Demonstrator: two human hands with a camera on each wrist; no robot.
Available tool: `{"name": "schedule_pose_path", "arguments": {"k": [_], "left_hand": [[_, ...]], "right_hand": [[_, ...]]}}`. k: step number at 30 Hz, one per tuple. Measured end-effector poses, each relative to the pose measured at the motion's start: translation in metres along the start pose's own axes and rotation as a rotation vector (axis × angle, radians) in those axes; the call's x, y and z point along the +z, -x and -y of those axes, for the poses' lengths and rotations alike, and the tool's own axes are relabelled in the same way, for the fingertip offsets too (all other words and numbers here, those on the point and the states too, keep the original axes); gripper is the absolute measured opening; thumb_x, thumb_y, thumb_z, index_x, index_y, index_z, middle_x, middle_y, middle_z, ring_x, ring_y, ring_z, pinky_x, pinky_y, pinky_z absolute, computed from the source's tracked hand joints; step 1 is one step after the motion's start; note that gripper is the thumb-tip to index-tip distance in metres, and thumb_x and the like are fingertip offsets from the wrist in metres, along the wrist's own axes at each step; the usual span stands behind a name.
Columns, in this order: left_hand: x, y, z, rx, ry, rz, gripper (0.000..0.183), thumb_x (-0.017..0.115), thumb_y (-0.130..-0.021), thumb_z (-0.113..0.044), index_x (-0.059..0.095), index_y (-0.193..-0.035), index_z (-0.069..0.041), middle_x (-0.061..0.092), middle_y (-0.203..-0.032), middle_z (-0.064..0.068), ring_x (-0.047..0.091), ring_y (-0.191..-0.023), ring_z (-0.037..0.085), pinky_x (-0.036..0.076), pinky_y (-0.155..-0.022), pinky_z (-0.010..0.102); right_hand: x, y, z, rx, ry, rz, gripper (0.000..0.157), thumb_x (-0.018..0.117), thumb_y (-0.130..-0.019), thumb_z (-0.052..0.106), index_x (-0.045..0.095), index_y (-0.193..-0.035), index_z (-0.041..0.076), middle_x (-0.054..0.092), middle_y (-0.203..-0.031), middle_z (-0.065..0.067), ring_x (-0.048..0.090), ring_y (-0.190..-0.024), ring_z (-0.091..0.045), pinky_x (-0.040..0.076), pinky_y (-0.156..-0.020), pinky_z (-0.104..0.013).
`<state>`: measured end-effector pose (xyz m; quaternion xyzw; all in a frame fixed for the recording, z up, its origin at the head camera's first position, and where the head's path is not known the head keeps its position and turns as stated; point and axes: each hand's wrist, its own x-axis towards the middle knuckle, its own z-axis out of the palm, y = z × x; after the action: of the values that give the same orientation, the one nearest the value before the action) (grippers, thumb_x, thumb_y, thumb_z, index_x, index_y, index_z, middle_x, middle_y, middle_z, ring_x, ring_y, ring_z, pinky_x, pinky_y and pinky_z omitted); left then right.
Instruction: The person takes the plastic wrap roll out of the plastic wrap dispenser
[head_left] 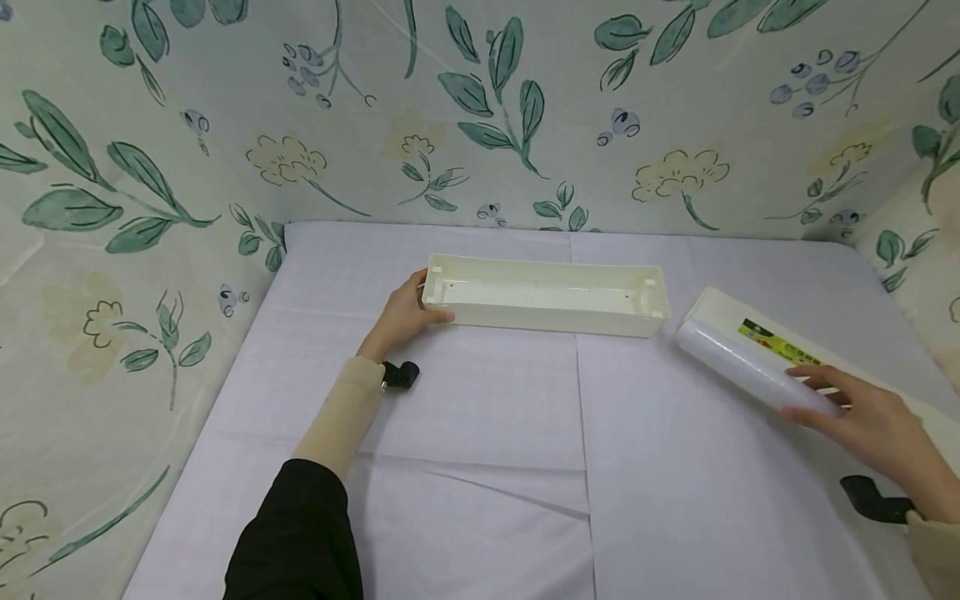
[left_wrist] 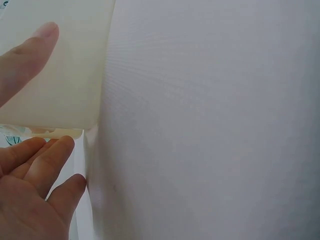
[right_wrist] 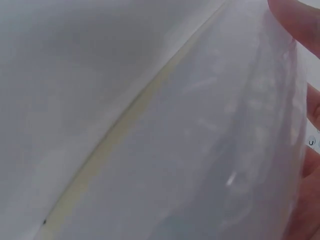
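Note:
A long, shallow cream plastic box (head_left: 555, 318) lies crosswise on the table, its open top facing up. My left hand (head_left: 408, 308) holds its left end, the thumb on the long near wall and the other fingers around the short end. In the left wrist view the thumb (left_wrist: 42, 45) lies against the box's smooth wall (left_wrist: 75, 85). To the right, my right hand (head_left: 862, 417) grips the near end of a shiny roll of clear plastic film (head_left: 742, 362), thumb on the near side and fingers over the top. The right wrist view shows the film roll (right_wrist: 215, 135) up close.
A long cream plastic piece (head_left: 716, 302), like a lid, lies slanted behind and beneath the roll, running under the right hand. A yellow-green label (head_left: 780, 342) shows along the roll. A white cloth (head_left: 480, 417) with creases covers the table, and flowered fabric (head_left: 480, 108) hangs behind it.

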<state>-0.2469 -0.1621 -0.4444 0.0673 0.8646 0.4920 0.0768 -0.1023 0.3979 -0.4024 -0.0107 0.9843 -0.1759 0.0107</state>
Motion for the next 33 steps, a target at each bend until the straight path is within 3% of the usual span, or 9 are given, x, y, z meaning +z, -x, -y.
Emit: {"name": "schedule_pose_path", "arguments": {"k": [10,20,27,33], "left_hand": [[0.0,0.0,0.0,0.008,-0.01,-0.008,0.094,0.082,-0.077,-0.02,0.025,-0.149,-0.002,0.036,-0.148,0.016,0.039,-0.131,0.032,0.033,-0.106,0.043],[0.0,-0.001,0.001,0.003,0.002,-0.006,0.094,0.082,-0.077,-0.02,0.025,-0.149,-0.003,0.036,-0.148,0.015,0.039,-0.132,0.033,0.032,-0.107,0.043],[0.0,-0.001,0.001,0.013,0.008,-0.002,0.094,0.082,-0.077,-0.019,0.024,-0.149,-0.002,0.036,-0.148,0.017,0.04,-0.131,0.033,0.033,-0.106,0.044],[0.0,-0.001,0.001,0.01,0.0,0.0,0.095,0.083,-0.076,-0.021,0.024,-0.149,-0.002,0.035,-0.148,0.016,0.039,-0.132,0.033,0.032,-0.107,0.044]], "right_hand": [[0.003,0.001,-0.002,0.013,0.006,0.012,0.069,0.079,-0.079,0.035,0.047,-0.127,-0.003,0.047,-0.115,-0.035,0.049,-0.089,-0.053,0.051,-0.056,-0.052],[0.006,0.002,-0.004,-0.034,0.031,-0.003,0.068,0.082,-0.075,0.033,0.05,-0.123,-0.003,0.05,-0.113,-0.035,0.052,-0.087,-0.052,0.048,-0.056,-0.047],[0.008,0.002,-0.005,-0.061,0.046,0.001,0.067,0.083,-0.073,0.034,0.052,-0.12,-0.003,0.053,-0.108,-0.037,0.054,-0.084,-0.054,0.048,-0.059,-0.054],[0.011,0.002,-0.004,-0.072,0.034,-0.006,0.066,0.085,-0.072,0.031,0.053,-0.118,-0.003,0.053,-0.107,-0.037,0.056,-0.081,-0.051,0.049,-0.054,-0.047]]}}
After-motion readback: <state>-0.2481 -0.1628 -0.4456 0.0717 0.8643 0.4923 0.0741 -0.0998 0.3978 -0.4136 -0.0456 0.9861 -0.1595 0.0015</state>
